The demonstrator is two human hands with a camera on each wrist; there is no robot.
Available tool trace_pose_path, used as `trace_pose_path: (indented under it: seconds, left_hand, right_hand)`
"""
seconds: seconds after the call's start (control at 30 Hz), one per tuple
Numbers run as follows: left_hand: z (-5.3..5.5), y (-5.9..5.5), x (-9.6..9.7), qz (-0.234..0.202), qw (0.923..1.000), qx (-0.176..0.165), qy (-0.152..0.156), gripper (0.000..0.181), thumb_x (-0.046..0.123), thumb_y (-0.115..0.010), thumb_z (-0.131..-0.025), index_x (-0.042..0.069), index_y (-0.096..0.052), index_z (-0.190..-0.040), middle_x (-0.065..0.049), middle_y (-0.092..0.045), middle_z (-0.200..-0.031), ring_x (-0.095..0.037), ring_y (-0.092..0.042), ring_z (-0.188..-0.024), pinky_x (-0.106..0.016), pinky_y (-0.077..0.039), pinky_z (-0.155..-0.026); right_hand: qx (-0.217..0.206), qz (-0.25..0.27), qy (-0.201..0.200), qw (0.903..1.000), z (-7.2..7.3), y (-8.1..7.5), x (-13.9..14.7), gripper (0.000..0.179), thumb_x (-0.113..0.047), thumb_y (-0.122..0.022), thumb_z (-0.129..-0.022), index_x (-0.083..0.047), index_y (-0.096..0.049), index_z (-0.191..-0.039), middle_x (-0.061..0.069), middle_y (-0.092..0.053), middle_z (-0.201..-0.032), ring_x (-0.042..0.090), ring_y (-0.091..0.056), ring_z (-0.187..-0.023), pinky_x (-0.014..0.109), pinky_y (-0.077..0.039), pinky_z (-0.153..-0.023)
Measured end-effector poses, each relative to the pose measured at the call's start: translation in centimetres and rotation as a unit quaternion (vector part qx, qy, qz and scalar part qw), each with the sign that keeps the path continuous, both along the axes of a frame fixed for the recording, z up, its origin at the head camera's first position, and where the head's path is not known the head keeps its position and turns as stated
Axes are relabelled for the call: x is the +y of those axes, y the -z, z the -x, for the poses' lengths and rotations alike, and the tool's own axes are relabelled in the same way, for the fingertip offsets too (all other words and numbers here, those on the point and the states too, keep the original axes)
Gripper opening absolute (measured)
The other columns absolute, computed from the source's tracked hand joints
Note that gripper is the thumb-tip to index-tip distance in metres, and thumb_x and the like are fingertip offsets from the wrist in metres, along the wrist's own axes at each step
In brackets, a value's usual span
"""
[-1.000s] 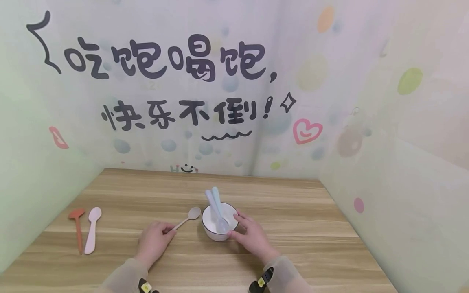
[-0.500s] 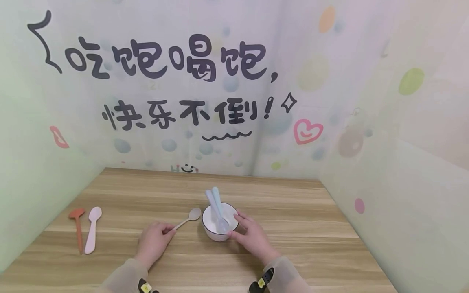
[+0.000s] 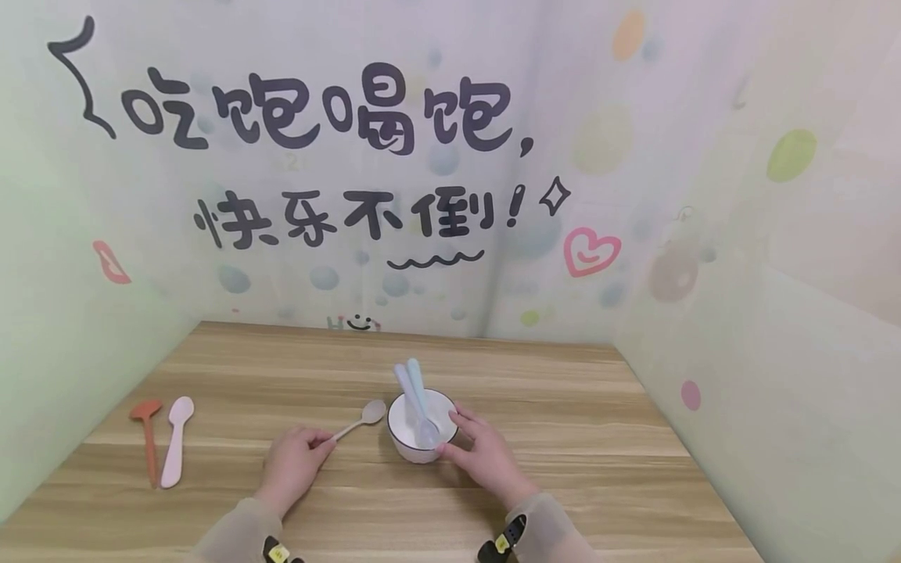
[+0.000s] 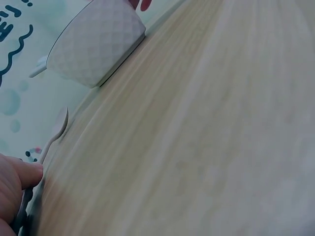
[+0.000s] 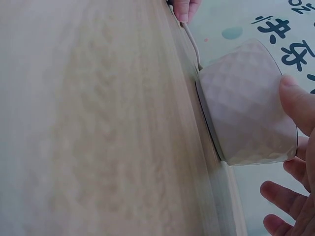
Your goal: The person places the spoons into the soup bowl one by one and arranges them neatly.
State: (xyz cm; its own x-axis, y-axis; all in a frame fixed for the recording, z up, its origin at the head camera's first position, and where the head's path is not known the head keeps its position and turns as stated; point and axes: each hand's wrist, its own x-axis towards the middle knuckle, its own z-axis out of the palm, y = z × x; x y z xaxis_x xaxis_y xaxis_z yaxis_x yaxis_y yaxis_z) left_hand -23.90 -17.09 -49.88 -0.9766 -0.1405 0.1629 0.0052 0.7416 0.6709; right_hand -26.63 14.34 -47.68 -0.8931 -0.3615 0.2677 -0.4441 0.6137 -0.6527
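Observation:
My left hand (image 3: 292, 467) pinches the handle of a beige spoon (image 3: 374, 410) between thumb and fingers, low over the table. The spoon's bowl end points right, towards a white bowl (image 3: 408, 450) with a dark rim. In the left wrist view the thumb (image 4: 30, 173) presses the spoon's handle. My right hand (image 3: 491, 463) holds the white bowl at its right side, thumb on the near rim and fingers at the far side; its lower fingers spread free in the right wrist view. A lilac spoon (image 3: 406, 383) and a light blue spoon (image 3: 415, 377) lean inside the bowl, handles up to the back.
On the left of the wooden table (image 3: 577, 438) lie an orange utensil (image 3: 150, 450) with a wide flat head and a pale pink spoon (image 3: 176, 444), side by side. A printed wall (image 3: 450, 297) closes off the back, with plain walls at both sides.

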Motion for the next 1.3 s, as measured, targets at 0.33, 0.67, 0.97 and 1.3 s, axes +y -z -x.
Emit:
trace_pose_path:
  seconds: [0.33,0.67,0.97,1.3]
  left_hand:
    - [0.0,-0.9,-0.6,-0.056,0.9982,-0.019,0.008,0.021,0.019,-0.065,-0.091,0.003,-0.071,-0.101,-0.007,-0.063,-0.092,-0.024,-0.056,-0.088,-0.045,-0.043,-0.078]
    - [0.0,-2.2,-2.1,-0.077,0.9962,-0.038,0.009,0.024,0.022,-0.063,-0.092,0.004,-0.07,-0.105,-0.006,-0.065,-0.093,-0.021,-0.055,-0.084,-0.037,-0.042,-0.072]
    - [-0.1,-3.7,-3.5,-0.059,0.997,-0.046,0.02,0.031,0.029,-0.061,-0.093,0.003,-0.069,-0.109,-0.011,-0.061,-0.101,-0.023,-0.054,-0.088,-0.037,-0.041,-0.071]
    - [0.1,-5.9,-3.8,0.005,0.9977,-0.003,0.068,0.019,0.024,-0.065,-0.091,0.007,-0.073,-0.097,-0.008,-0.061,-0.097,-0.021,-0.054,-0.084,-0.038,-0.043,-0.069]
  right_hand:
    - [0.003,0.002,-0.001,1.0,0.1,0.0,0.0,0.066,-0.04,-0.072,-0.085,-0.001,-0.054,-0.134,0.011,-0.045,-0.145,0.033,-0.041,-0.133,0.05,-0.034,-0.105]
    - [0.0,0.0,-0.005,1.0,-0.1,-0.2,0.0,0.065,-0.039,-0.072,-0.085,0.0,-0.054,-0.134,0.011,-0.045,-0.145,0.034,-0.041,-0.133,0.052,-0.033,-0.105]
    - [0.009,-0.007,-0.003,0.9999,-0.1,-0.2,0.0,0.067,-0.043,-0.071,-0.084,0.0,-0.055,-0.134,0.011,-0.046,-0.144,0.034,-0.042,-0.132,0.051,-0.034,-0.105]
    - [0.011,-0.005,-0.006,0.9999,-0.1,-0.1,0.1,0.069,-0.044,-0.071,-0.084,0.001,-0.054,-0.134,0.013,-0.045,-0.145,0.035,-0.042,-0.132,0.052,-0.034,-0.105]
